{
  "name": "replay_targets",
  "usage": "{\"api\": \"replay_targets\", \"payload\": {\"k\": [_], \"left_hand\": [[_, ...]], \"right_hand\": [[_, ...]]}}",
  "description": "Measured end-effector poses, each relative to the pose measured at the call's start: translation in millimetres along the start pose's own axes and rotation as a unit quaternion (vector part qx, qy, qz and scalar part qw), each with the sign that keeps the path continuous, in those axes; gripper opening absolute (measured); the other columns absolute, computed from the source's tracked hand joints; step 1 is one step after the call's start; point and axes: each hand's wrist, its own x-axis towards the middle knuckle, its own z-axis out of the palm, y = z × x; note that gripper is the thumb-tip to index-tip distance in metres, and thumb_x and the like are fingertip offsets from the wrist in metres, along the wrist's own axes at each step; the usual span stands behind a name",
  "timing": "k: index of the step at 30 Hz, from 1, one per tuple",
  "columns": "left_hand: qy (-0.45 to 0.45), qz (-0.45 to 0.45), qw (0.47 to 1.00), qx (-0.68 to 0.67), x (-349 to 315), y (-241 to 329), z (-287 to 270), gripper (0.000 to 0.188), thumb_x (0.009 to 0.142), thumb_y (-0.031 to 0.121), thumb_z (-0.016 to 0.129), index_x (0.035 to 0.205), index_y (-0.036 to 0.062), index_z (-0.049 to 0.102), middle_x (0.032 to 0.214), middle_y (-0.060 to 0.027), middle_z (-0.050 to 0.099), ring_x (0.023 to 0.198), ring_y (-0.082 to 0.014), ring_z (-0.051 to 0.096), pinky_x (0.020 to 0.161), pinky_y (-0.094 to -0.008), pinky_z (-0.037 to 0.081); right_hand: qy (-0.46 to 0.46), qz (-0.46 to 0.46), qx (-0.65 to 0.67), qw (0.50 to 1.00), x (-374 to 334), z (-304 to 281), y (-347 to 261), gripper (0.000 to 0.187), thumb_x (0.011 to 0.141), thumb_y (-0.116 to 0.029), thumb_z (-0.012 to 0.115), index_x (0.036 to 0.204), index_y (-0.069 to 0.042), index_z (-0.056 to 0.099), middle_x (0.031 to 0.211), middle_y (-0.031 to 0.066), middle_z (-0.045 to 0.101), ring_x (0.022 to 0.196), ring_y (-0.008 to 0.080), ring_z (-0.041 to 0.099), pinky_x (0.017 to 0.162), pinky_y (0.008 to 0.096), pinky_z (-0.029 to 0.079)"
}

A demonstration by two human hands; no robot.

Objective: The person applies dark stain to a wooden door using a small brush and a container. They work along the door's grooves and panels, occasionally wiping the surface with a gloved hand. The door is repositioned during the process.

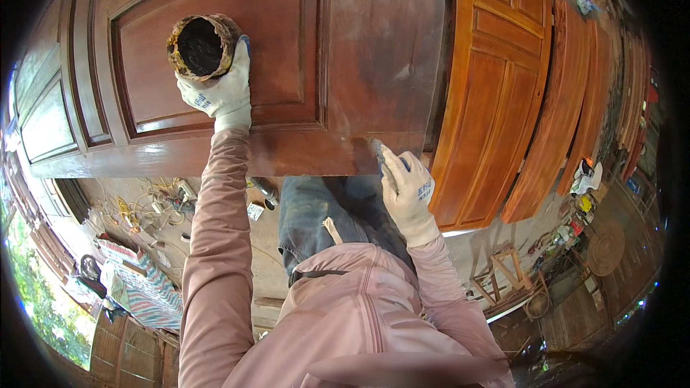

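Head view: the left hand (pixel 219 95), in a white glove, wraps around the side of a round, crusted yellow-brown can (pixel 228 31) with a dark inside, its mouth facing the camera, over a dark red-brown panelled wooden door (pixel 384 43). Right of that grip and nearer the body, the right hand (pixel 408 190), gloved alike, has curled fingers at this door's near edge; whether they pinch anything, I cannot tell. Farther right lies a glossy orange-brown panelled door (pixel 490 86).

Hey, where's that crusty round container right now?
In the head view's upper left: the crusty round container is held in the gloved left hand, over the dark brown panelled door.
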Motion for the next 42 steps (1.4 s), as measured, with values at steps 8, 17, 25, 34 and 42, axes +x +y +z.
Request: {"api": "replay_targets", "payload": {"k": [8, 17, 25, 34, 42], "left_hand": [[-0.021, 0.008, 1.0, -0.017, 0, 10, -3, 0.093, 0.065, 0.037, 0.095, 0.136, -0.0037, 0.051, 0.131, -0.016, 0.059, 0.122, -0.027, 0.058, 0.106, -0.0396, 0.047], [-0.015, -0.018, 0.999, -0.035, -2, -1, 3, 0.084, 0.065, 0.033, 0.095, 0.131, -0.0031, 0.057, 0.133, -0.0162, 0.06, 0.123, -0.0254, 0.058, 0.106, -0.0388, 0.047], [-0.044, -0.022, 0.999, 0.012, -2, -1, -2, 0.088, 0.064, 0.031, 0.095, 0.133, -0.0037, 0.052, 0.129, -0.0153, 0.062, 0.119, -0.0264, 0.061, 0.106, -0.0388, 0.047], [-0.051, 0.025, 0.995, 0.084, -6, -6, -4, 0.09, 0.066, 0.03, 0.094, 0.136, -0.0044, 0.049, 0.131, -0.0149, 0.061, 0.122, -0.0281, 0.059, 0.108, -0.0398, 0.046], [-0.058, -0.03, 0.99, 0.128, -26, -20, -2, 0.117, 0.062, 0.034, 0.096, 0.149, -0.0029, 0.027, 0.145, -0.018, 0.042, 0.137, -0.03, 0.043, 0.116, -0.0428, 0.036]], "right_hand": [[0.096, 0.043, -0.057, 0.993, 36, -13, 26, 0.038, 0.084, -0.006, 0.069, 0.122, -0.007, 0.068, 0.086, 0.0125, 0.061, 0.079, 0.0321, 0.062, 0.071, 0.0424, 0.051], [0.151, 0.052, 0.039, 0.986, 79, -23, 47, 0.036, 0.09, -0.001, 0.061, 0.125, -0.002, 0.066, 0.094, 0.0157, 0.066, 0.081, 0.03, 0.065, 0.072, 0.0393, 0.052], [0.04, -0.081, 0.228, 0.969, 97, 27, 16, 0.031, 0.09, 0.005, 0.059, 0.12, 0.005, 0.066, 0.093, 0.0161, 0.066, 0.08, 0.0256, 0.065, 0.074, 0.0349, 0.053], [0.061, -0.196, 0.201, 0.958, 150, 45, 15, 0.022, 0.087, 0.0, 0.068, 0.109, 0.002, 0.067, 0.084, 0.0162, 0.067, 0.067, 0.0315, 0.064, 0.058, 0.036, 0.052], [0.077, -0.178, 0.21, 0.958, 217, 26, 19, 0.028, 0.087, -0.004, 0.065, 0.114, -0.001, 0.07, 0.088, 0.0141, 0.068, 0.074, 0.0278, 0.067, 0.065, 0.0364, 0.054]]}}
